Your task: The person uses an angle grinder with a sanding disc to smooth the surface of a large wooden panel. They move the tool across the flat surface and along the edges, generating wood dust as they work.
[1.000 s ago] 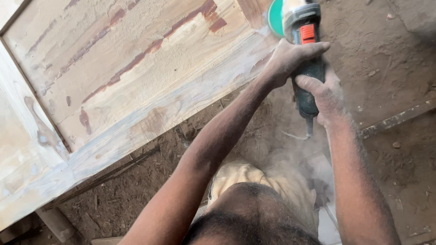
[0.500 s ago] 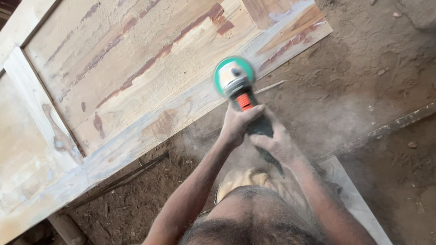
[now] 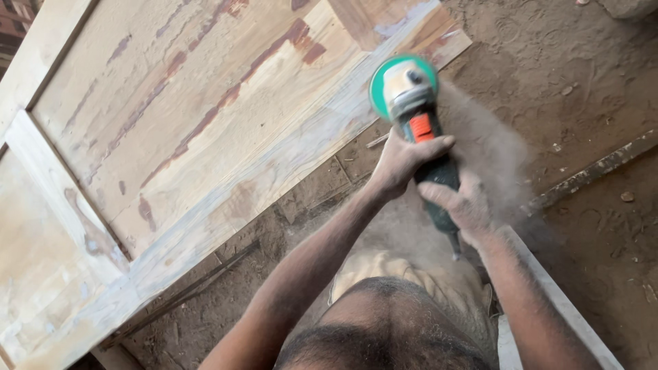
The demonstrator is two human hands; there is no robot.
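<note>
I see both hands wrapped tight around the angle grinder [image 3: 418, 130]: left hand [image 3: 401, 164] forward for control, right hand [image 3: 462, 205] behind, its green disc [image 3: 401, 83] just off the wooden door [image 3: 205, 137] edge.

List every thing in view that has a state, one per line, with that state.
angle grinder: held in both hands, disc at the door's edge, throwing dust
left hand: clasped around the grinder near its head
right hand: gripping the grinder's rear handle
wooden panelled door: lying flat, partly sanded, reddish patches remaining
dust cloud: airborne beside the grinder
</note>
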